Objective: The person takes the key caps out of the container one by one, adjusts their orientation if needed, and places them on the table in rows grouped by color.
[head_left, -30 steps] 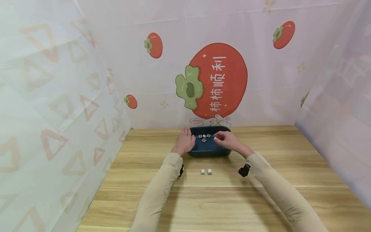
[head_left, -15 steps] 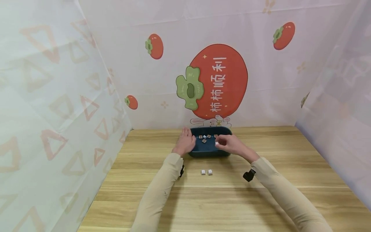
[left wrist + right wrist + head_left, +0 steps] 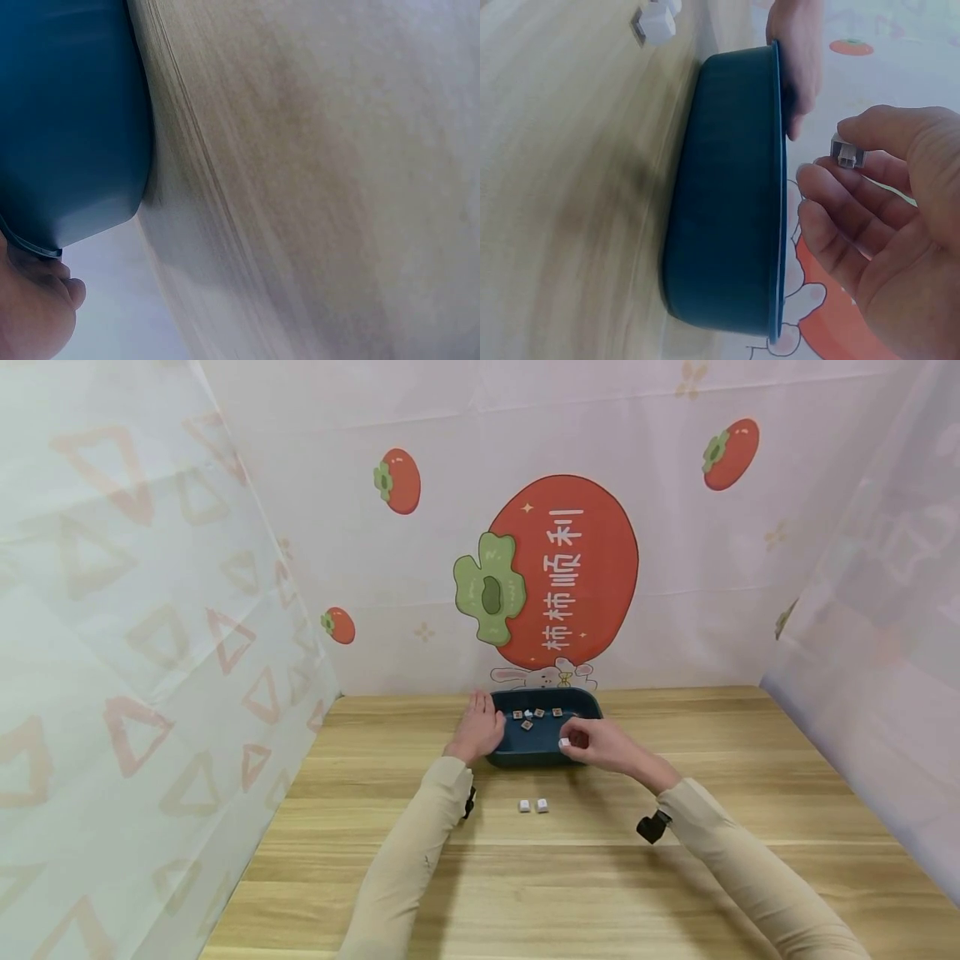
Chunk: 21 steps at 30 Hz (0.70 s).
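Observation:
A dark blue tray (image 3: pixel 536 760) stands at the back of the table with several small brown-faced square pieces (image 3: pixel 527 725) and a white piece (image 3: pixel 528 714) in it. My left hand (image 3: pixel 477 728) rests against the tray's left rim, fingers straight. Thumb and forefinger of my right hand (image 3: pixel 609 746) pinch a small white keycap-like block (image 3: pixel 565 742) just above the tray's front right rim. Its underside, grey with a small raised centre, shows on the held block (image 3: pixel 847 154) in the right wrist view. The left wrist view has only the tray's outer wall (image 3: pixel 67 112) and part of the left hand (image 3: pixel 37 307).
Two white blocks (image 3: pixel 533 806) sit side by side on the wooden table (image 3: pixel 517 885) in front of the tray. Patterned cloth walls (image 3: pixel 420 568) stand at the back and both sides. Each wrist carries a black camera (image 3: pixel 652 827).
My right hand has drawn from inside the tray toward its front right rim, bringing the white block with it. A brown-faced piece at the tray's right is now uncovered. The left hand stays put.

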Motion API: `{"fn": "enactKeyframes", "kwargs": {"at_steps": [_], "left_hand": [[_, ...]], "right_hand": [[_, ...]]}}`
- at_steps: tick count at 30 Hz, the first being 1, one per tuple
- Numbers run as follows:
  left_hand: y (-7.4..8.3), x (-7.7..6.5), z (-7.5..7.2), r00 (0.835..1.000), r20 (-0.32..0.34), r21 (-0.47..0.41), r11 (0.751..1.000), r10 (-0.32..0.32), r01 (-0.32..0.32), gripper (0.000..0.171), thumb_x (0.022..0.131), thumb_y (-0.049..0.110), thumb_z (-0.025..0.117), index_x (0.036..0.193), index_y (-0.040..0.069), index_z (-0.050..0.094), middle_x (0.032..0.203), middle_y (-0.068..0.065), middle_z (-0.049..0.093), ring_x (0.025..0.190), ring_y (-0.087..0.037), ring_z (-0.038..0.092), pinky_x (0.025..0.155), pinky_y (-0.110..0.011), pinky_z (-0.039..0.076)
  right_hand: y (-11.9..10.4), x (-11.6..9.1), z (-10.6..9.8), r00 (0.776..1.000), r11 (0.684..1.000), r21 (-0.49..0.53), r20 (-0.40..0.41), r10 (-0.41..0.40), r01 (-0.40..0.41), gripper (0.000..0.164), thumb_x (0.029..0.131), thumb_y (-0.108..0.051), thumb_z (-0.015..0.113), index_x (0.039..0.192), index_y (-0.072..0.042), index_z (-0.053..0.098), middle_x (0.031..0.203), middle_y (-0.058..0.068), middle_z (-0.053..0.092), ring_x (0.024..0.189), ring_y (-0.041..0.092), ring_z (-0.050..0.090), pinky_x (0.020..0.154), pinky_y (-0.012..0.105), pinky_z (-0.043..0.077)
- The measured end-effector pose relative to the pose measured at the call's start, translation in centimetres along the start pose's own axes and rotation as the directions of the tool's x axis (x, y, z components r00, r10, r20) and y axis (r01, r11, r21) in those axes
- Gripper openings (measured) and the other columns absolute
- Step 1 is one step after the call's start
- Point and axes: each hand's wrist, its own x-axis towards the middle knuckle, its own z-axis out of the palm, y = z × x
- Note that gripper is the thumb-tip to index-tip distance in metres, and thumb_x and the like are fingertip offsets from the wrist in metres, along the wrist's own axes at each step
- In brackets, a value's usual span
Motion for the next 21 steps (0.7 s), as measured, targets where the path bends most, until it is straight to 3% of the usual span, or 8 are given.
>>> {"fn": "enactKeyframes", "kwargs": {"at_steps": [9,16,21], "left_hand": [[0.1,0.0,-0.1,1.0,0.0,0.003,1.0,-0.013,0.013,0.061,0.105,0.03,0.027,0.152,-0.009,0.021,0.162,-0.024,0.015,0.153,-0.036,0.011,0.125,-0.045,0.014],[0.2,-0.2,-0.1,1.0,0.0,-0.006,1.0,-0.009,0.009,0.061,0.106,0.031,0.025,0.152,-0.009,0.02,0.162,-0.024,0.014,0.153,-0.035,0.009,0.125,-0.044,0.013],[0.2,-0.2,-0.1,1.0,0.001,-0.004,1.0,-0.015,0.015,0.063,0.106,0.034,0.021,0.153,-0.008,0.019,0.163,-0.024,0.014,0.153,-0.034,0.009,0.125,-0.043,0.013]], "right_hand": [[-0.2,-0.7,0.7,0.999,0.999,-0.031,0.042,-0.024,0.025,0.022,0.093,-0.026,0.066,0.11,-0.012,0.071,0.088,-0.006,0.069,0.077,0.007,0.058,0.069,0.023,0.052],[-0.3,-1.4,1.2,0.992,0.999,0.037,0.126,-0.02,0.015,0.013,0.093,-0.024,0.066,0.103,-0.017,0.068,0.084,-0.008,0.068,0.072,0.005,0.059,0.069,0.02,0.052],[0.0,-1.8,1.5,0.994,0.999,0.037,0.107,-0.034,0.03,0.01,0.092,-0.022,0.068,0.1,-0.016,0.068,0.083,-0.007,0.065,0.072,0.006,0.056,0.067,0.02,0.051]]}}
